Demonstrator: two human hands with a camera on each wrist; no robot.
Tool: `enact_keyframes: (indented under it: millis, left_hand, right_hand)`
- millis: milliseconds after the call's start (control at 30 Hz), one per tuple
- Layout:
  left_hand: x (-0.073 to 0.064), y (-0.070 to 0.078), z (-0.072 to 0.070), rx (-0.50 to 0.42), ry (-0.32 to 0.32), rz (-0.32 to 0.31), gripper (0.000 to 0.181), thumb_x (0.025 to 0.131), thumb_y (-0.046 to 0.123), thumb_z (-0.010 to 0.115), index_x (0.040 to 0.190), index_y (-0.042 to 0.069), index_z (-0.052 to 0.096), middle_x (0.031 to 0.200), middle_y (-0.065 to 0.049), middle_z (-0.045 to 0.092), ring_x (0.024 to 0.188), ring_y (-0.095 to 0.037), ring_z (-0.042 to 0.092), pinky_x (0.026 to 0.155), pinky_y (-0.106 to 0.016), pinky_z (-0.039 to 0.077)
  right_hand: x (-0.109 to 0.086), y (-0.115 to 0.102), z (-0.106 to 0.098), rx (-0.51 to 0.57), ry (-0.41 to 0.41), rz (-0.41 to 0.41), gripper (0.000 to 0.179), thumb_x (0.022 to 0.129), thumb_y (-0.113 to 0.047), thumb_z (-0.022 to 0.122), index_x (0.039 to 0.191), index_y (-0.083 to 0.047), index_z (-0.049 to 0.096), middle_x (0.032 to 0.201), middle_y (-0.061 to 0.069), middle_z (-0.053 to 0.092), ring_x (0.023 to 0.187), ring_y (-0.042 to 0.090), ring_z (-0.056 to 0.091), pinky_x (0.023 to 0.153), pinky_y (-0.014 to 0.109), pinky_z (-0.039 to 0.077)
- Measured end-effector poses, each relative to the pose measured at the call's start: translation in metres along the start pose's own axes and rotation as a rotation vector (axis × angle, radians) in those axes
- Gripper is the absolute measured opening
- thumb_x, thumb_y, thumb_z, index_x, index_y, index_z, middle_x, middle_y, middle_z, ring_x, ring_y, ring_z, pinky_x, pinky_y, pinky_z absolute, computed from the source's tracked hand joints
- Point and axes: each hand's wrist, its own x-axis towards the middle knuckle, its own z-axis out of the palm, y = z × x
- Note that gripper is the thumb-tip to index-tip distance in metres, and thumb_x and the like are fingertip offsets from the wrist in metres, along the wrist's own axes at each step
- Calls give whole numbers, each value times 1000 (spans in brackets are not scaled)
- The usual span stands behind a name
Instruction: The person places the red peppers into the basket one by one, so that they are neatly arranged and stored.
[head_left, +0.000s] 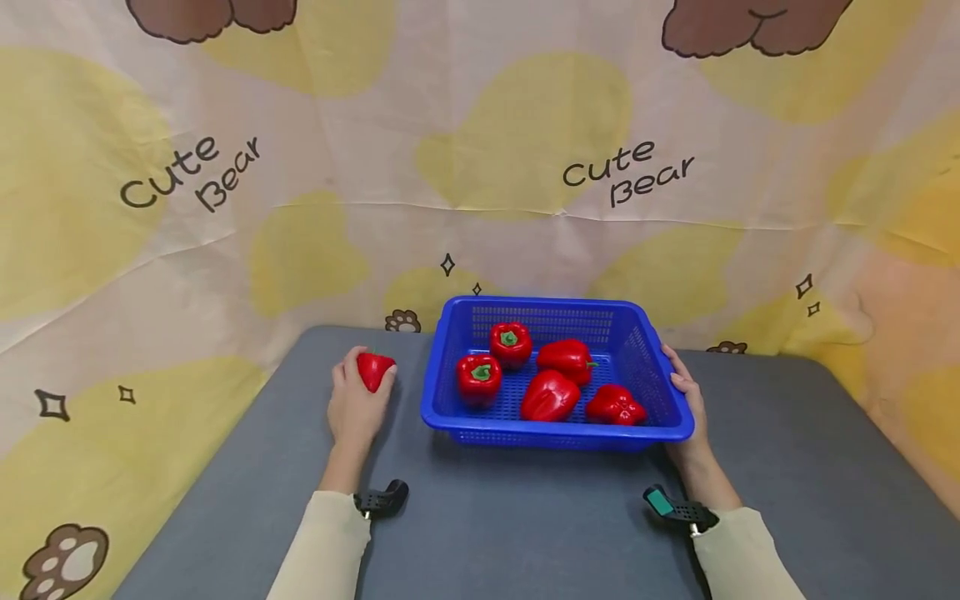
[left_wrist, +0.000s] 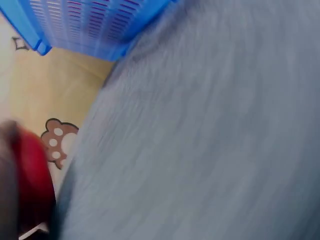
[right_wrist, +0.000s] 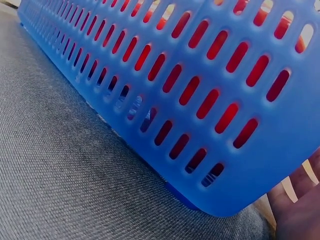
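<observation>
In the head view my left hand (head_left: pixel 356 404) grips a red bell pepper (head_left: pixel 374 371) between thumb and fingers, just left of the basket. The same pepper (left_wrist: pixel 34 182) shows blurred at the edge of the left wrist view. A blue plastic basket (head_left: pixel 558 433) with slotted walls holds several red bell peppers, among them an upright one (head_left: pixel 478 379) and one on its side (head_left: pixel 551 396). My right hand (head_left: pixel 690 417) holds the basket's right side, fingers against the outer wall and rim; the thumb is hidden. Through the slots of the basket wall (right_wrist: pixel 150 75), red peppers show in the right wrist view.
A grey tabletop (head_left: pixel 517 533) lies beneath the basket and both arms. Behind it hangs a patterned cloth (head_left: pixel 510 142) with printed words and paw marks. Black straps (head_left: pixel 382 497) circle both wrists.
</observation>
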Motion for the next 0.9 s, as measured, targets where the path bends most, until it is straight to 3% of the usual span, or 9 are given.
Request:
enact_keyframes:
  millis: [167, 433, 633, 767, 900]
  left_hand:
    - [-5, -3, 5, -256, 47, -145, 59, 98, 49, 55, 147, 24, 36, 145, -20, 51, 127, -41, 51, 104, -63, 44]
    - [-1, -2, 8, -464, 56, -162, 65, 93, 42, 68, 143, 18, 36, 147, -17, 48, 132, -36, 49, 106, -61, 48]
    - [1, 4, 4, -620, 155, -136, 67, 85, 30, 79, 135, 8, 41, 137, -17, 54, 124, -30, 53, 106, -53, 50]
    - [1, 10, -7, -635, 183, -108, 66, 84, 25, 80, 135, 6, 41, 136, -14, 53, 123, -25, 53, 105, -50, 50]
    - [0, 21, -16, -570, 174, -43, 68, 87, 27, 77, 144, 14, 44, 139, -13, 52, 120, -22, 52, 102, -46, 53]
  right_hand:
    - [1, 0, 1, -17, -2, 20, 54, 108, -20, 26, 161, -12, 17, 150, -7, 47, 131, 11, 57, 103, 26, 54]
    - [0, -1, 0, -22, 6, 19, 51, 108, -22, 26, 159, -19, 24, 154, -6, 43, 134, 12, 55, 105, 27, 53]
    - [0, 0, -3, -13, 7, 19, 51, 108, -22, 27, 159, -20, 24, 154, -7, 44, 135, 13, 55, 106, 28, 52]
    - [0, 1, -2, -19, 17, 40, 49, 108, -24, 28, 157, -25, 28, 154, -8, 43, 135, 13, 54, 107, 28, 52]
    - [1, 0, -1, -12, 17, 39, 47, 108, -24, 29, 154, -28, 33, 154, -7, 43, 136, 14, 53, 107, 28, 52]
